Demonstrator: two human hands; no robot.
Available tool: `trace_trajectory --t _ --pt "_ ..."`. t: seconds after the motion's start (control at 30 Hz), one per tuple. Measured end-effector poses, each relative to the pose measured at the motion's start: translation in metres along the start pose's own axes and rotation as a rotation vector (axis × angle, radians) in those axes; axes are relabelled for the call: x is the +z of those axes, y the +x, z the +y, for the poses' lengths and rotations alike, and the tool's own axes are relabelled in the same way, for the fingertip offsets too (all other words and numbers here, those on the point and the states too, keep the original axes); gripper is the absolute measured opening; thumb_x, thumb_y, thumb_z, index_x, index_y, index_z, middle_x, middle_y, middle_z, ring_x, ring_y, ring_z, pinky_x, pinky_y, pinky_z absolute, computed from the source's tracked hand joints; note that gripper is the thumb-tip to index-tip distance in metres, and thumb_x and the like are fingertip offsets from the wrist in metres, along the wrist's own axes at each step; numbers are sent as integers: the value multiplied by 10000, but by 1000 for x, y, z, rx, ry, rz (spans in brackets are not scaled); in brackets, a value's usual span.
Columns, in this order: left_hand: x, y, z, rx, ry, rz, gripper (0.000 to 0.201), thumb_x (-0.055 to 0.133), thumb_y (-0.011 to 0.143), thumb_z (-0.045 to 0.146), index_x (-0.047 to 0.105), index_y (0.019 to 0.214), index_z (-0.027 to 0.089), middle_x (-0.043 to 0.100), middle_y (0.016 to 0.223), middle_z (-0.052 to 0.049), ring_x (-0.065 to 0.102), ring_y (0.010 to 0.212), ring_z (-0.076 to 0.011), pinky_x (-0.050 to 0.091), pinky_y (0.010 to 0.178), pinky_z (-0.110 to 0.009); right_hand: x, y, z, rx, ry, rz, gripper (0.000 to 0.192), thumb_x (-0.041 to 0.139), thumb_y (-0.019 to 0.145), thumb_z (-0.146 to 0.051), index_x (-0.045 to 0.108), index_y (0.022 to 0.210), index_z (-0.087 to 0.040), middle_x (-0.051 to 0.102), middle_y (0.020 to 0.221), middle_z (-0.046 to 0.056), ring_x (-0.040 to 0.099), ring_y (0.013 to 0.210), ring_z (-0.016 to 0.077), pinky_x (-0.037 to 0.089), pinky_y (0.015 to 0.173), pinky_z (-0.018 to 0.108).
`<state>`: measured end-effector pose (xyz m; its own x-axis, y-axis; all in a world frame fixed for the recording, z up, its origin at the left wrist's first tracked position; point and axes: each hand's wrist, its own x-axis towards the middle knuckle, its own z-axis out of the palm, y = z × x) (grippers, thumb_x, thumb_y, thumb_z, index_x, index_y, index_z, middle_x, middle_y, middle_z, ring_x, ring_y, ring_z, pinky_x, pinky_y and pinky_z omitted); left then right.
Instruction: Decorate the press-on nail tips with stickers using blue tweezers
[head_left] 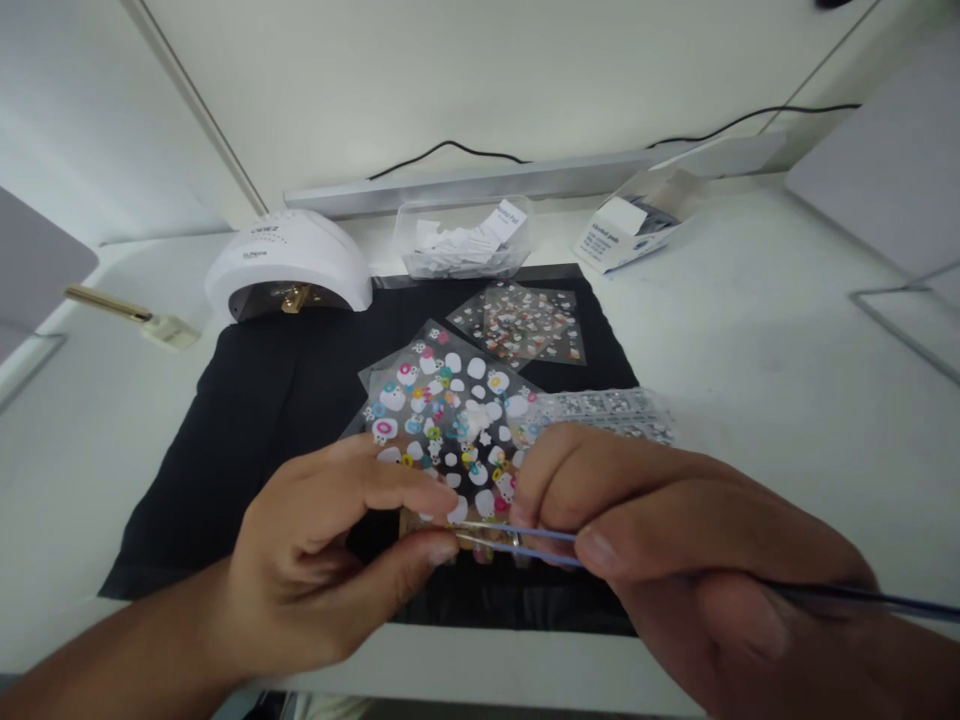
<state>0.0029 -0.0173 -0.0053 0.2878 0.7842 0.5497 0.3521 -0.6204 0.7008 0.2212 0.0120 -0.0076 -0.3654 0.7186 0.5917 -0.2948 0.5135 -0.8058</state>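
My left hand (330, 560) pinches a small object at its fingertips, too hidden to identify, just above the near edge of a colourful sticker sheet (450, 410). My right hand (675, 530) grips thin metal tweezers (495, 535) whose tips meet the left fingertips; their long handle runs off to the lower right. Both hands hover over a black mat (262, 410). A second sticker sheet (525, 322) lies farther back on the mat, and a sheet of small silver pieces (615, 408) peeks out behind my right hand.
A white dome nail lamp (289, 262) stands at the mat's back left. A clear box of paper slips (465, 240) and an open white carton (637, 220) sit at the back. A gold-handled brush (127, 312) lies left. Black cable runs along the wall.
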Motion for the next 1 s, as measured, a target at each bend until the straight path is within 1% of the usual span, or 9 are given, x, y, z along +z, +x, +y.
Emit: trace_trajectory --t 0.13,0.23,0.33,0.5,0.57,0.67,0.83,0.93,1.0 --pt "0 1 1 -23 -57 -11 229 709 854 81 675 1057 182 771 798 50 673 697 -65 552 668 -135 -4 -1 1 -30 -3 -59 240 529 987 -329 712 1048 -184 671 815 50 693 767 182 632 712 377" --pt "2 1 3 -51 -83 -7 269 705 842 58 685 1072 194 779 830 45 688 718 -69 568 663 -132 -7 0 0 -39 -42 -87 244 510 997 -328 700 1056 -187 668 823 53 697 780 187 634 728 379" --pt "5 -1 4 -95 -97 29 281 708 828 57 698 1053 224 763 800 50 682 687 -80 566 612 -151 -8 2 -2 -32 -89 -133 220 515 997 -318 688 1045 -190 669 839 51 704 795 185 632 753 376" --pt "6 -4 4 -140 -87 53 224 696 843 101 703 1009 251 737 777 42 676 649 -102 568 560 -185 -8 1 -5 -46 -113 -69 231 511 998 -308 697 976 -173 661 808 53 701 765 186 629 734 362" --pt "6 -4 4 -137 -51 40 214 700 849 120 694 1017 252 741 799 36 683 663 -111 579 567 -196 -8 -1 -6 -38 -127 -102 217 522 992 -306 698 999 -180 669 828 59 706 777 192 627 745 368" --pt "4 -3 4 -102 6 -2 244 706 846 97 679 1057 216 759 850 10 705 729 -129 609 633 -213 -9 -2 -8 -3 -154 -124 207 524 991 -314 692 1045 -206 670 866 61 709 774 196 621 741 380" --pt "4 -2 6 -77 79 -9 251 701 846 67 675 1073 173 759 843 3 697 748 -116 599 659 -190 -6 -1 -7 18 -184 -34 203 521 993 -323 685 963 -208 670 832 45 699 719 182 601 684 361" --pt "4 -2 7 -75 116 -8 211 677 874 90 677 1061 187 738 792 11 690 723 -118 579 605 -190 -2 0 -7 19 -198 -35 279 449 1022 -325 669 912 -195 663 782 34 692 685 164 588 646 335" --pt "3 -1 7 -77 145 -13 168 677 882 122 685 1037 187 720 786 3 687 716 -121 562 567 -189 1 0 -7 22 -205 -21 400 322 1054 -328 659 889 -190 669 778 42 695 689 160 584 625 322"
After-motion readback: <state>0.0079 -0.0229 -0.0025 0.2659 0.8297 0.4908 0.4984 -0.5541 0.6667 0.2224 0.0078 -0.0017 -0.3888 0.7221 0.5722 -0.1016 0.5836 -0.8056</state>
